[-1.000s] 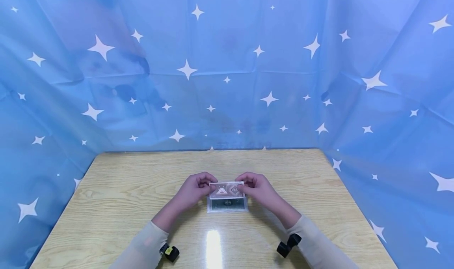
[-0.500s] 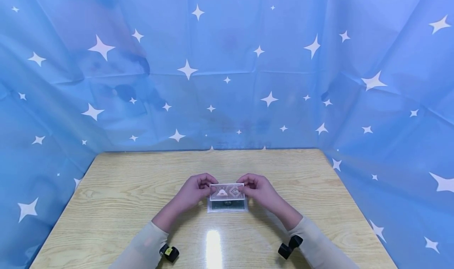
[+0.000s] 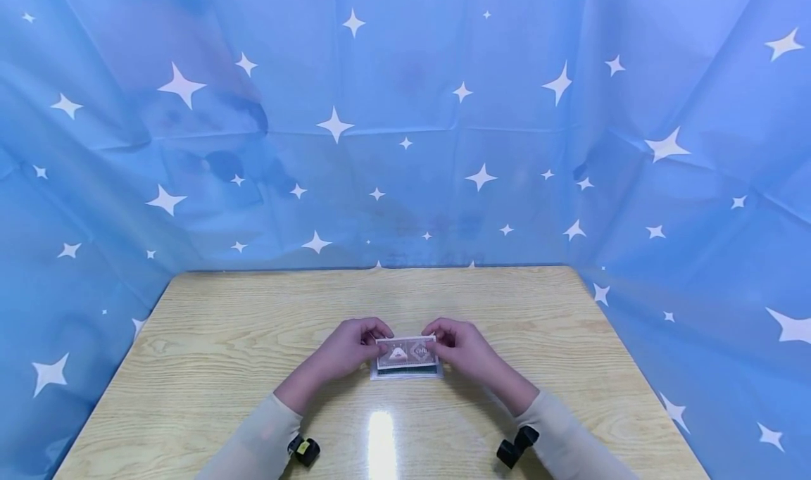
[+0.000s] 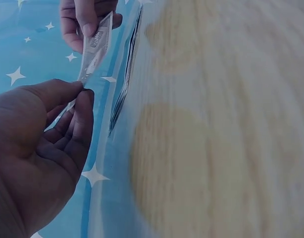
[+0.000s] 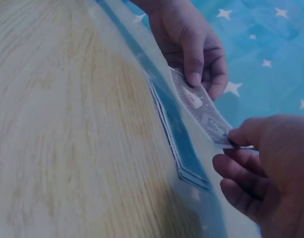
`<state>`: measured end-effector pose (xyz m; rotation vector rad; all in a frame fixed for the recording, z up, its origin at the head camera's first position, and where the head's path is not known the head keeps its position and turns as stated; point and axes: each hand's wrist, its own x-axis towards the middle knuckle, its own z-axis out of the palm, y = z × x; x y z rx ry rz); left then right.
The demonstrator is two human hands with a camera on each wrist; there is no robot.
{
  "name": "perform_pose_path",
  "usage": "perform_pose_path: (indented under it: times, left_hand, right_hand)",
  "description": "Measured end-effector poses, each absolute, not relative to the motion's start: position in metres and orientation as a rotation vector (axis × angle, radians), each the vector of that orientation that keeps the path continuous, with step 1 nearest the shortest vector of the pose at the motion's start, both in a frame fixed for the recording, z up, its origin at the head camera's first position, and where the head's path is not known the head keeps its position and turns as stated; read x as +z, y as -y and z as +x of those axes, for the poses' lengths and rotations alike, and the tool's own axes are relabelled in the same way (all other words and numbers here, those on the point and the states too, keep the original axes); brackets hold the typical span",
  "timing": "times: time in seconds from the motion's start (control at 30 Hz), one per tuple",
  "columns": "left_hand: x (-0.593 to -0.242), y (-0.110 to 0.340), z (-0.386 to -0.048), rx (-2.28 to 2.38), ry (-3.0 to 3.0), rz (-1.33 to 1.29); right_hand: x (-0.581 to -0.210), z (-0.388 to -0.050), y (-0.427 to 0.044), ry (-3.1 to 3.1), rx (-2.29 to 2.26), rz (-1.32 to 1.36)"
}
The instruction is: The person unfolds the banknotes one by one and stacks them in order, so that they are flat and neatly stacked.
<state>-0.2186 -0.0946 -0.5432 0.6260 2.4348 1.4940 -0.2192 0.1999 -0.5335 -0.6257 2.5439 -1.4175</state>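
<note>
A pinkish-brown printed card (image 3: 399,362) with a white border and a small white figure is held just above the table. My left hand (image 3: 350,348) pinches its left end between thumb and fingers. At the other end, my right hand (image 3: 465,350) pinches it the same way. In the right wrist view the card (image 5: 199,108) looks slightly bent and tilted. Beneath it lies a thin flat stack (image 5: 172,136) of cards, with a dark green, white-edged one on top (image 3: 408,375); the held card covers most of it in the head view.
The wood-grain table (image 3: 241,325) spreads out around the hands, with a bright light reflection (image 3: 382,445) near its front. A blue star-patterned cloth (image 3: 405,170) hangs behind and along both sides. Each wrist wears a small black camera (image 3: 304,450).
Both hands have come slightly nearer the person with the held card. It now covers more of the green one beneath, which has stayed in place. Neither hand has let go.
</note>
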Motion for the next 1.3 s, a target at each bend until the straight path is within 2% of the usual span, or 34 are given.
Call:
perform_pose_path:
  times: [1.3]
  left_hand:
    - [-0.542,0.087,-0.220,1.042,-2.687,0.787]
  right_hand:
    - [-0.549,-0.215,-0.197,-2.840,-0.919,-0.829]
